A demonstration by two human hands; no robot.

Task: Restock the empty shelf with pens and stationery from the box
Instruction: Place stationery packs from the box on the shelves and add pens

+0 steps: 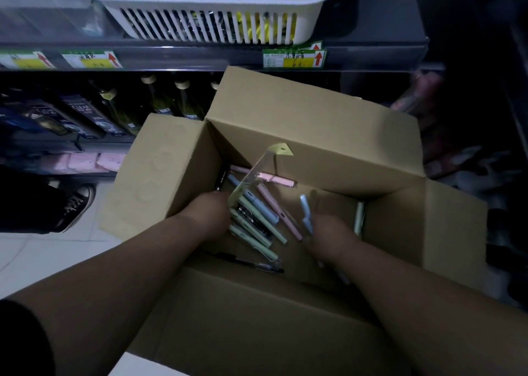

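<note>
While both arms reach into the open cardboard box (314, 135), the left hand (210, 209) grips a clear pen packet (254, 175). The right hand (328, 232) pinches a blue pen (305, 212). Loose pens (279, 212) lie on the box floor.

open brown cardboard box (314, 135) on pale tiled floor (43, 255), before dark metal shelf (177, 54) | left hand (208, 212), right hand (328, 232) inside box | loose pastel plastic pens (257, 218) between both hands' fingers | clear plastic packet (257, 172) just beyond left fingers | slim black pen (251, 264) nearer than both | white slatted plastic basket (211, 24) on shelf, far beyond fingers
</note>
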